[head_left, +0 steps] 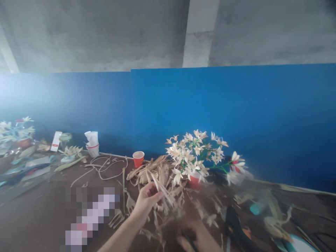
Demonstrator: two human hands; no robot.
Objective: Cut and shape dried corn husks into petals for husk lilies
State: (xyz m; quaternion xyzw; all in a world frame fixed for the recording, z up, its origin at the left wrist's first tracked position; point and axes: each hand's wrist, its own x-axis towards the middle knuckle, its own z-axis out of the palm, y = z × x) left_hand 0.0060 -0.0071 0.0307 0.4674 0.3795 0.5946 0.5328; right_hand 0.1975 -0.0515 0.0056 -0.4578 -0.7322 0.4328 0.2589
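Note:
My left hand [147,200] pinches a pale, dried corn husk strip [160,187] between thumb and fingers, its tip pointing up. Low in the picture, my right hand [195,233] is smeared by motion. Its fingers are closed around a dark, slim object [190,241] whose kind I cannot make out. Behind the left hand lies a heap of dried husks [157,167]. Cut husk scraps [157,227] are scattered on the dark table beneath both hands. A bunch of cream husk flowers [193,154] on green stems stands in a red paper cup [194,180].
Another red paper cup [138,159] stands by the blue partition [183,105]. A white cord [101,168] lies looped at left, near a white cup holding crumpled paper [92,148]. At right are a black tool [235,227], probably a glue gun, and a roll of tape [299,243].

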